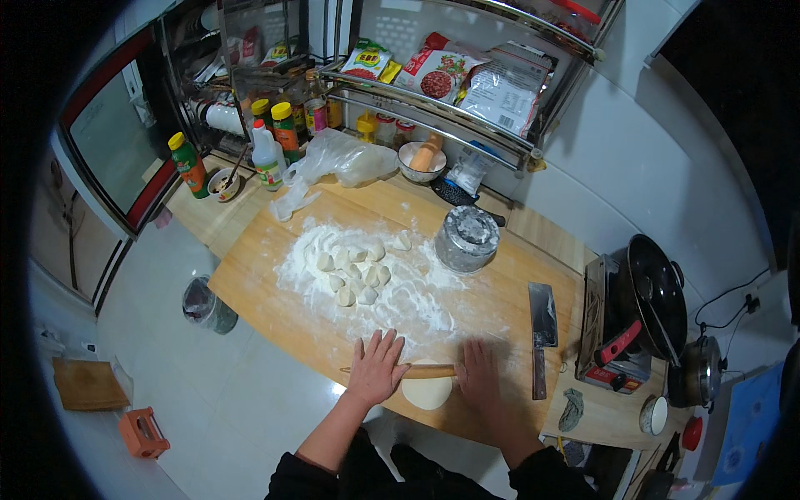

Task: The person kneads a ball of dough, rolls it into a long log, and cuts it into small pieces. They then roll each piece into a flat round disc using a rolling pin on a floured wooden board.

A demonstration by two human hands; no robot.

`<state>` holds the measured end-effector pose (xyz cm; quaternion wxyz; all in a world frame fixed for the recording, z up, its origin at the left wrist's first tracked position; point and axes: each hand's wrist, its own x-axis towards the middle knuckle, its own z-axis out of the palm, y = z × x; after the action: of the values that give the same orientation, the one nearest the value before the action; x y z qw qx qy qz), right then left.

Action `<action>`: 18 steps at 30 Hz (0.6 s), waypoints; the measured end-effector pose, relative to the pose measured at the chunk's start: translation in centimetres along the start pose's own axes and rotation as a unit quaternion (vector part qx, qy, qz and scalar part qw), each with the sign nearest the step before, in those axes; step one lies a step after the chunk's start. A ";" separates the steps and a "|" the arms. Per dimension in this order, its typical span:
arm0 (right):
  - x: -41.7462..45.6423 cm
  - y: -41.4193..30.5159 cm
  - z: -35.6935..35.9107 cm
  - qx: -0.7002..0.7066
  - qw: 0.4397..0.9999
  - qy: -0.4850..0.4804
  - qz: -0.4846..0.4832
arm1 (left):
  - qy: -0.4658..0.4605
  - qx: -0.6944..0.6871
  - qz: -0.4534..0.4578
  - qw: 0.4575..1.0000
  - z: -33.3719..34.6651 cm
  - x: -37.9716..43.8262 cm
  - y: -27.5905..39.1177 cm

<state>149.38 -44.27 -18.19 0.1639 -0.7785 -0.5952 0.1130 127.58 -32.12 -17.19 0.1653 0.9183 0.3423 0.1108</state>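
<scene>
A thin wooden rolling pin (430, 371) lies across a flat round of dough (427, 392) near the front edge of the wooden board (250, 275). My left hand (376, 369) rests palm down over the pin's left part, its fingers extended. My right hand (478, 375), in shadow, lies over the pin's right end and hides that end. Beyond my hands, several small dough pieces (353, 272) sit in spread white flour (312, 250). A floury round metal container (467, 239) stands behind them on the right.
A cleaver (544, 319) lies at the board's right side, beside a portable gas stove (600, 337) with a black wok (653, 294). A plastic bag (350, 156), a bowl (412, 156) and sauce bottles (187, 164) stand along the back. A metal rack (431, 94) overhangs the rear edge.
</scene>
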 end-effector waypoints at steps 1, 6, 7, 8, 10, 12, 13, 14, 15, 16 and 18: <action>-0.2 -0.5 -0.2 0.007 0.999 -0.042 0.015 | -0.004 0.003 -0.006 1.000 -0.1 0.1 -0.2; -6.5 -2.1 -1.1 0.025 0.997 -0.057 -0.038 | -0.025 -0.004 0.062 0.998 -1.1 -4.5 0.6; -6.3 -2.0 -0.9 0.052 0.997 -0.037 -0.036 | -0.031 -0.017 0.060 0.998 -1.3 -4.9 0.8; -5.7 -1.8 -0.4 0.079 0.996 -0.017 -0.035 | -0.036 -0.030 0.058 0.997 -1.5 -5.3 1.0; -2.9 -2.7 0.0 0.139 0.990 -0.002 -0.016 | 0.004 -0.007 0.064 0.998 -1.8 -5.6 1.2; 0.9 -4.1 0.7 0.206 0.978 -0.022 0.031 | 0.027 0.006 0.067 0.997 -2.0 -5.7 1.5; 2.1 -4.0 1.1 0.194 0.979 -0.050 0.029 | 0.031 0.007 0.069 0.997 -2.3 -5.5 1.8; 3.2 -3.7 1.5 0.182 0.980 -0.077 0.028 | 0.035 0.008 0.072 0.997 -2.6 -5.5 2.0; 3.8 -3.7 1.8 0.171 0.979 -0.105 0.023 | 0.032 0.007 0.069 0.997 -3.0 -5.6 2.0; 3.6 -3.5 1.8 0.139 0.980 -0.122 0.070 | 0.028 0.006 0.067 0.997 -3.3 -5.7 2.0; 3.4 -2.8 1.4 0.074 0.972 -0.155 0.161 | 0.019 0.008 0.063 0.998 -3.5 -5.8 1.9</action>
<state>147.25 -40.18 -18.29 0.1062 -0.8229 -0.4701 0.3009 123.33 -36.54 -13.77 0.1439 0.9371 0.2878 0.1357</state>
